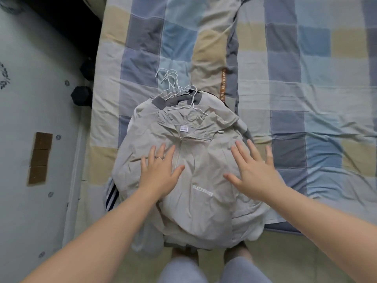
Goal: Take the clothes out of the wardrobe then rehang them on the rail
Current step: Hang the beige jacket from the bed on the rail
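A beige zip-up hooded jacket (195, 180) lies front-up on top of a pile of clothes at the near edge of the bed. White wire hangers (173, 88) stick out from the collars at the pile's far end. A dark garment with white stripes (111, 196) peeks out at the pile's left. My left hand (160, 170), a ring on one finger, rests flat on the jacket left of the zip. My right hand (255, 172) is spread with straight fingers over the jacket's right side.
The bed (306, 78) is covered by a checked blue, grey and tan sheet with a folded quilt along its middle. Pale patterned floor (30, 99) with a brown cardboard patch (40, 158) lies to the left. Two dark dumbbells (80, 96) sit by the bed's left side.
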